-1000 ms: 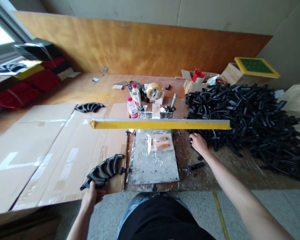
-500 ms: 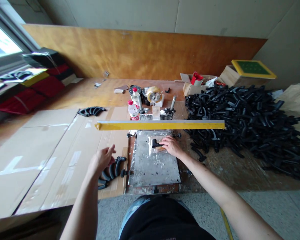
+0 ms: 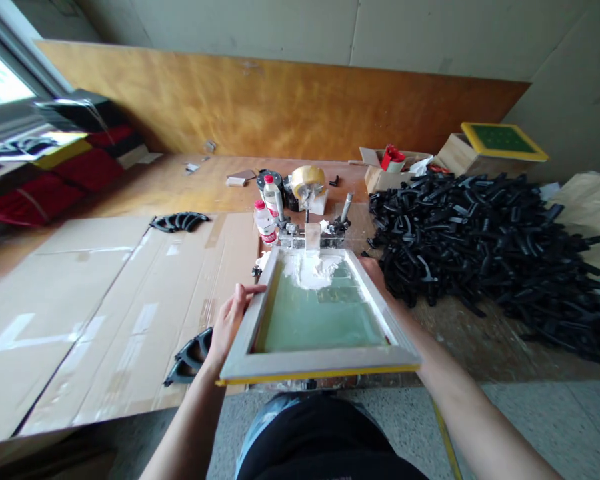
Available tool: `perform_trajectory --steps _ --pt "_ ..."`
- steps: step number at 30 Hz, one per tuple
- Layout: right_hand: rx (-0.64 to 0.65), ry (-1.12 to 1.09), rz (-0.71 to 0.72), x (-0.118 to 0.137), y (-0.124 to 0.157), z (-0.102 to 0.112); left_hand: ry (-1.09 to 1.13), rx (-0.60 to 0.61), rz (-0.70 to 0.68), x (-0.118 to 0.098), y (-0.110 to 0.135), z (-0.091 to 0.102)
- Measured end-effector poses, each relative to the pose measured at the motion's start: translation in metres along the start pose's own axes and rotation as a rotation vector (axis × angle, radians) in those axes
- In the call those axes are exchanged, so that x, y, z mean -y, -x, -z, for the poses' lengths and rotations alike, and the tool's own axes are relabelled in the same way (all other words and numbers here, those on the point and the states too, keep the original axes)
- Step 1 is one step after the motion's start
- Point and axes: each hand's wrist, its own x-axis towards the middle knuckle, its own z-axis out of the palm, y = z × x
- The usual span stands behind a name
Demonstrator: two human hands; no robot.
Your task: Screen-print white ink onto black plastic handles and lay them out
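A wooden-framed printing screen (image 3: 320, 363) with green mesh and a smear of white paste lies lowered, nearly flat, in front of me. My left hand (image 3: 230, 323) grips its left rail, thumb on top. My right hand (image 3: 373, 270) is on the right rail, mostly hidden behind the frame. A fanned row of black curved plastic parts (image 3: 190, 357) lies on the cardboard just left of the screen. The metal plate under the screen is hidden.
A big heap of black plastic parts (image 3: 490, 240) fills the right of the table. Bottles (image 3: 266, 223), a tape roll (image 3: 307, 179) and the screen's hinge clamps stand behind the screen. Flattened cardboard (image 3: 90, 300) covers the left, with another fan of parts (image 3: 179, 221) on it.
The screen frame has swung down from raised to nearly flat. My left hand left the fanned parts for the left rail. My right hand left the part on the plate for the right rail.
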Motion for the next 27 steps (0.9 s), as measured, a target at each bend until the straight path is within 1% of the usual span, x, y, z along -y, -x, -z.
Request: perform_trajectory --steps 1,2,3,4,5,7,8,10,12,13,15,17,19,20,22,25,27 --pt "-0.053 0.005 -0.058 -0.004 -0.006 0.007 -0.045 0.026 0.039 0.014 0.005 0.003" --pt "-0.109 -0.003 -0.077 -0.002 -0.013 0.012 -0.068 0.042 0.075 0.028 0.008 0.003" --pt "-0.164 -0.018 -0.055 0.004 -0.020 0.014 -0.071 0.053 0.107 0.042 0.009 0.003" --pt "-0.206 -0.031 0.003 0.015 -0.029 0.014 -0.063 0.058 0.134 0.055 0.010 0.001" --pt "-0.222 -0.036 0.090 0.030 -0.037 0.011 -0.051 0.054 0.158 0.067 0.009 -0.001" --pt "-0.168 -0.005 0.252 0.062 -0.053 0.001 -0.027 0.023 0.192 0.085 0.005 -0.005" --pt "-0.110 0.026 0.291 0.076 -0.059 -0.005 -0.021 0.006 0.201 0.091 0.003 -0.007" --pt "0.037 0.097 0.312 0.096 -0.063 -0.018 -0.028 -0.001 0.214 0.097 0.000 -0.007" --pt "0.151 0.155 0.323 0.102 -0.055 -0.026 -0.054 0.024 0.209 0.099 -0.001 -0.006" --pt "0.191 0.172 0.355 0.101 -0.048 -0.026 -0.068 0.040 0.205 0.100 -0.001 -0.005" --pt "0.253 0.162 0.491 0.093 -0.028 -0.021 -0.082 0.055 0.204 0.102 0.000 -0.004" --pt "0.320 0.105 0.674 0.085 -0.011 -0.008 -0.073 0.053 0.207 0.105 0.000 -0.004" --pt "0.394 0.047 0.810 0.081 -0.002 0.006 -0.059 0.039 0.205 0.107 0.001 -0.005" --pt "0.423 0.032 0.837 0.081 -0.002 0.011 -0.057 0.037 0.200 0.107 0.001 -0.005" --pt "0.422 0.031 0.802 0.083 -0.005 0.014 -0.062 0.040 0.186 0.106 0.001 -0.006" --pt "0.282 0.076 0.685 0.087 -0.004 0.003 -0.070 0.049 0.181 0.103 0.002 -0.005" --pt "0.220 0.091 0.686 0.087 0.005 -0.006 -0.058 0.051 0.194 0.102 0.001 -0.005"
